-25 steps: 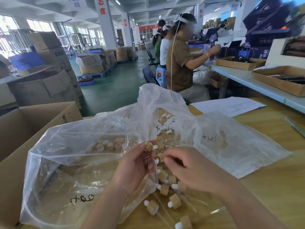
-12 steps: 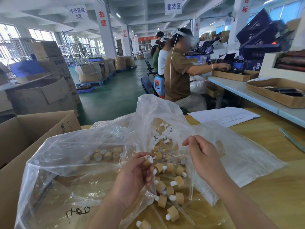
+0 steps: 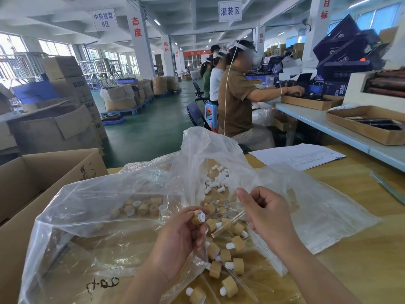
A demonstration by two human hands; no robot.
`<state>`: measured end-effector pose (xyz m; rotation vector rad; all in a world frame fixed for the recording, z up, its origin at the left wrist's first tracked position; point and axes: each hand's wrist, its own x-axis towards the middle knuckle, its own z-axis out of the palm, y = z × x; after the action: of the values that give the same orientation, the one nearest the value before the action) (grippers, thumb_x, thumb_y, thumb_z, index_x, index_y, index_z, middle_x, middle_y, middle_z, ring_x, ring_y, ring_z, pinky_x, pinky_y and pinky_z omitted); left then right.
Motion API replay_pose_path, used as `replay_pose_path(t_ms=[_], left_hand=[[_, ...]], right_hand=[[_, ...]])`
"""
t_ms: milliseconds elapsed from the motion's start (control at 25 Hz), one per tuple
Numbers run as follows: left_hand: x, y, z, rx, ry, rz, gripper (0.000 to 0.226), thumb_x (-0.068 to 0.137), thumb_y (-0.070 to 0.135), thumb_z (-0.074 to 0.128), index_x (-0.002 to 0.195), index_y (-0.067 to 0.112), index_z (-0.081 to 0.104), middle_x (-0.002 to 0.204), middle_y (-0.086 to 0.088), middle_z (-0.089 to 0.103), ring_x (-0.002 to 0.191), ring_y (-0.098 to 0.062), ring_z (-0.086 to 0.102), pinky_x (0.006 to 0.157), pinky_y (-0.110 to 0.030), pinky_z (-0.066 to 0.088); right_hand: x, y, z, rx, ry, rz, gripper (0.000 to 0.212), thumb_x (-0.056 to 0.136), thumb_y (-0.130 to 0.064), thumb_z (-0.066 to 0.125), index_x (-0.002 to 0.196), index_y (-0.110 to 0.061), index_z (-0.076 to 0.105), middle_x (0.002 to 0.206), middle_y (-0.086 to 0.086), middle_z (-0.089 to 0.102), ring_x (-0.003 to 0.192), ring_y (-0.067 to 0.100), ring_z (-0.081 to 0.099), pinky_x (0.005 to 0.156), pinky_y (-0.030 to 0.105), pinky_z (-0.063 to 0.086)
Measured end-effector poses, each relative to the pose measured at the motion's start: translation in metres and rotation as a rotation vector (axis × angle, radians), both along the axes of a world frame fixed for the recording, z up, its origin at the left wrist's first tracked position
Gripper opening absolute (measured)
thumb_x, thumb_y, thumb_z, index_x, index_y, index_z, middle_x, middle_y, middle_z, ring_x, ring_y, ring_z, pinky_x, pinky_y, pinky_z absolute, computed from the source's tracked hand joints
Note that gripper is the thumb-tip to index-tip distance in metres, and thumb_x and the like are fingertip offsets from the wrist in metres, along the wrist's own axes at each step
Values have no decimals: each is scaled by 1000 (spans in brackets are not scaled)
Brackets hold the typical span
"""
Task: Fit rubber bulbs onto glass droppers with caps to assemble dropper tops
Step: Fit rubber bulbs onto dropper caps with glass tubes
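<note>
**Desk:** What are the hands doing?

**Photographer:** The left hand [image 3: 182, 235] rises from the bottom edge, wrist bent and palm turned inward. Its thumb and fingertips pinch one cap [image 3: 198, 216] just above the heap. The right hand [image 3: 265, 213] hangs beside it, apart and slightly higher, back of the hand to the camera. Its fingers are curled towards the palm, and I cannot tell whether they hold anything.

**Desk:** And the cap itself?

**Photographer:** It is a short cylinder with a pale wood-grain finish and a white lining. The open end faces the right hand.

**Desk:** Where are the other parts?

**Photographer:** The white rubber bulbs [image 3: 215, 178] are small, matte and flared at one end. They lie in a pile beyond the hands, in the folds of a crumpled clear plastic bag [image 3: 109, 216]. Loose wood-look caps [image 3: 140, 207] sit inside the bag to the left. Below the hands lie assembled dropper tops [image 3: 232, 260], each a cap with a white bulb at one end and a thin glass tube [image 3: 241, 283] at the other.

**Desk:** And the setting?

**Photographer:** A light wooden table [image 3: 361, 238] with an open cardboard box [image 3: 43, 183] at its left and printed sheets of paper [image 3: 300, 156] at the far edge. A seated worker in a brown shirt [image 3: 236, 102] is at the next bench.
</note>
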<state>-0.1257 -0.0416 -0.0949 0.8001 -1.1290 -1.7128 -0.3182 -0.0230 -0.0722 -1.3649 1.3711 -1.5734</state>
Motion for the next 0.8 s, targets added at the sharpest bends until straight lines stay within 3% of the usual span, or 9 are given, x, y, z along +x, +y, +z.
replay_pose_path(t_ms=[160, 320, 440, 520, 680, 800], left_hand=[[-3, 2, 2, 31, 46, 69, 29, 80, 25, 51, 92, 3, 66, 65, -9, 48, 50, -18, 38, 44, -29, 36], [-5, 3, 2, 40, 44, 136, 26, 78, 18, 60, 98, 2, 59, 63, -8, 48, 46, -18, 36, 41, -28, 34], [-6, 1, 0, 45, 13, 205, 13, 92, 7, 48, 102, 5, 56, 62, -11, 50, 44, -20, 36, 41, -28, 33], [-6, 1, -2, 37, -31, 233, 18, 99, 13, 40, 104, 4, 55, 62, -16, 53, 43, -20, 38, 41, -27, 33], [-6, 5, 1, 42, -61, 158, 29, 99, 23, 38, 96, 0, 56, 61, -15, 49, 43, -19, 36, 41, -25, 33], [-7, 7, 6, 61, -39, 94, 27, 96, 23, 36, 92, 4, 55, 60, -7, 40, 46, -18, 29, 43, -26, 30]], right_hand=[[-3, -1, 2, 19, -90, -24, 51, 67, -65, 61, 49, -22, 42, 38, 2, 41, 29, 13, 37, 34, 20, 33], [-3, -4, -2, 23, -88, 12, 50, 66, -63, 62, 65, -14, 51, 42, 3, 49, 31, 16, 42, 34, 22, 34], [0, -3, -5, 28, -11, 62, 47, 69, -59, 63, 74, -12, 61, 46, 2, 55, 35, 14, 47, 38, 23, 40], [4, -3, -6, 46, 2, 112, 43, 70, -56, 64, 76, -14, 64, 47, 1, 56, 36, 14, 48, 40, 24, 42], [10, 4, -6, -14, 41, 100, 42, 66, -61, 63, 71, -19, 66, 44, 1, 53, 35, 12, 45, 40, 21, 40], [11, 9, -4, -139, 59, 49, 30, 70, -57, 63, 70, -27, 65, 46, 1, 55, 36, 11, 48, 41, 22, 42]])
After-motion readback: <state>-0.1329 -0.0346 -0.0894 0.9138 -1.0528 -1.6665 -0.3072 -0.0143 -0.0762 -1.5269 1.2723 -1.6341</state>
